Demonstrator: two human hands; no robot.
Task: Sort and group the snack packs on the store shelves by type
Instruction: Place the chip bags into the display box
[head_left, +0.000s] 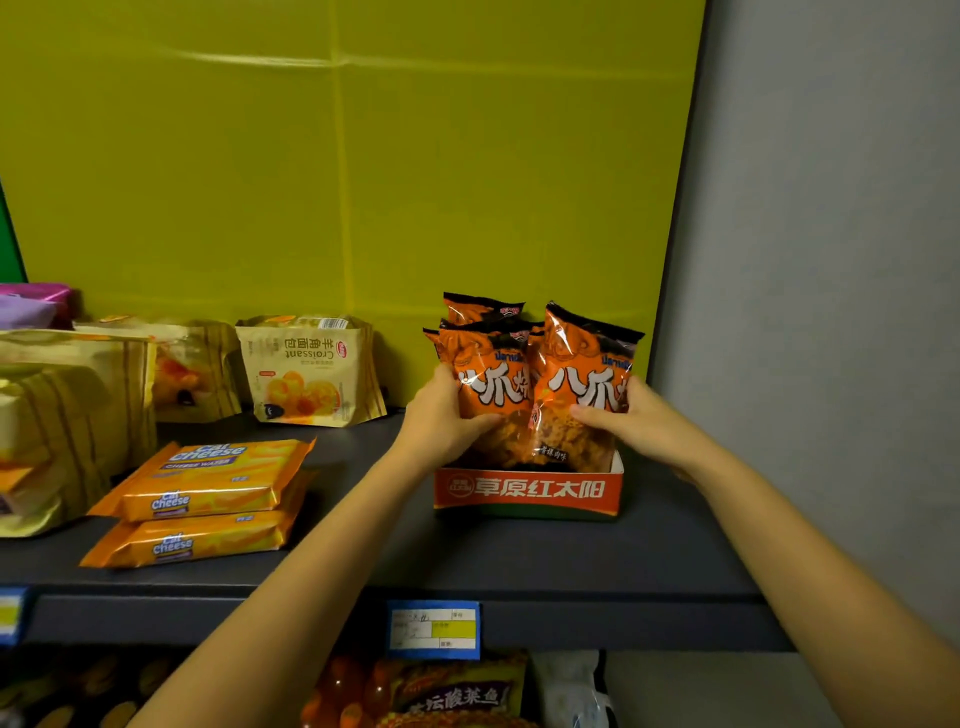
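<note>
- Orange snack packs (540, 384): upright in red tray (527, 493), right end of dark shelf (519, 551).
- Left hand (441, 415): fingers clamped on left front pack.
- Right hand (631, 415): fingers clamped on right front pack.
- Cheese wafer packs (208, 493): stacked flat, left.
- Croissant bag (311, 371): standing behind.

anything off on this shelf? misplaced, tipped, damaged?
One oddity: the croissant bag leaning on the back wall stands upside down, its print inverted. Orange snack packs sit upright in the red tray, held by left hand and right hand. No visible damage.
</note>
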